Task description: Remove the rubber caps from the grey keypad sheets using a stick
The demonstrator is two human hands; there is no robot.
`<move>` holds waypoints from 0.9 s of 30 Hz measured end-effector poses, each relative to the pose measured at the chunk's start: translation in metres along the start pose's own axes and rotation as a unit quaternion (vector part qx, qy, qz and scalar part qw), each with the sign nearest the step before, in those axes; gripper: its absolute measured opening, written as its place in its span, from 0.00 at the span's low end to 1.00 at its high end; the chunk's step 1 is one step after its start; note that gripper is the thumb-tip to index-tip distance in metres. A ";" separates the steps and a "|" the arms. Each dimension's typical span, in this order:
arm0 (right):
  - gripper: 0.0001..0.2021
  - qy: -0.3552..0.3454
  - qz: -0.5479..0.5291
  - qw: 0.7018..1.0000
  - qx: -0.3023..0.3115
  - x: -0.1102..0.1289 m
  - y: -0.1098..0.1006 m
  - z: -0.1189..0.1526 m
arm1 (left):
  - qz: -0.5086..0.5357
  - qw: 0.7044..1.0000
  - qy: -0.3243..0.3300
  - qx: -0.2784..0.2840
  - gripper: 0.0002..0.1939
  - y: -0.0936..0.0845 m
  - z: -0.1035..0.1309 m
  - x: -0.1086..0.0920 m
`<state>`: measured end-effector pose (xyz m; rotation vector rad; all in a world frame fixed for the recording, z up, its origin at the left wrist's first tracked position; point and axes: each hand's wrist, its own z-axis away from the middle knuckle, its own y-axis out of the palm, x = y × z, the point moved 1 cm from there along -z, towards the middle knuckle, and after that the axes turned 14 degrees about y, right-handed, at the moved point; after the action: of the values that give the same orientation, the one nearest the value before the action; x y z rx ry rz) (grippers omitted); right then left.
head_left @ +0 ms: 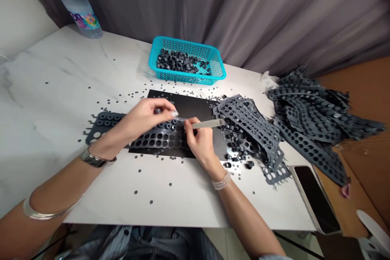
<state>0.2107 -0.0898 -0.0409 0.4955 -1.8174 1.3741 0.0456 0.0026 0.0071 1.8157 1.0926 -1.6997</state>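
Observation:
My right hand (199, 140) is closed around a slim tool with a pale flat handle (210, 123); its thin tip points left. Beside that tip, my left hand (149, 117) has thumb and forefinger drawn together, and what they pinch is too small to tell. Under both hands lies a dark rubber sheet (149, 141) with rows of round holes and small raised rings. It rests partly on a black mat (185, 105), its left end reaching onto the white table (106, 195).
A turquoise basket (224, 74) holds many black rubber rings. Punched sheets (250, 122) and loose rings (236, 146) lie to the right, a larger sheet pile (310, 109) beyond. A phone (317, 199) lies at the right edge, a water bottle (79, 8) back left. Small dark discs dot the table.

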 end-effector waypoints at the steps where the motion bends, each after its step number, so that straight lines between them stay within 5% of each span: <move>1: 0.14 0.015 -0.008 1.000 0.003 -0.002 -0.002 -0.001 | 0.083 0.994 -0.038 -0.054 0.05 -0.005 -0.002 0.001; 5: 0.15 0.048 -0.023 0.999 -0.008 -0.011 -0.014 -0.008 | 0.335 0.916 -0.165 -0.144 0.01 -0.010 -0.007 0.010; 11: 0.16 0.073 -0.067 0.994 -0.035 -0.012 -0.023 -0.015 | 0.450 0.848 -0.215 -0.181 0.05 -0.003 -0.007 0.015; 14: 0.15 0.085 -0.125 0.988 -0.016 -0.006 -0.018 -0.011 | 0.463 0.848 -0.207 -0.153 0.03 -0.006 -0.007 0.014; 17: 0.16 0.086 -0.148 0.985 0.023 -0.001 -0.009 -0.006 | 0.317 0.930 -0.173 -0.074 0.09 -0.007 -0.004 0.011; 20: 0.16 0.076 -0.132 0.987 0.046 0.000 -0.002 -0.004 | 0.021 0.995 -0.093 0.009 0.14 0.001 0.003 0.006; 23: 0.15 0.068 -0.109 0.991 0.047 0.000 0.000 -0.004 | -0.233 0.969 0.003 0.079 0.13 0.013 0.008 0.003; 27: 0.14 0.062 -0.086 0.993 0.048 0.003 -0.001 -0.004 | -0.378 0.915 0.068 0.122 0.13 0.025 0.012 0.008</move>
<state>0.2111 -0.0858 -0.0374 0.5912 -1.5768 1.3473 0.0572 -0.0194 -0.0078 1.7915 1.8974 -2.2294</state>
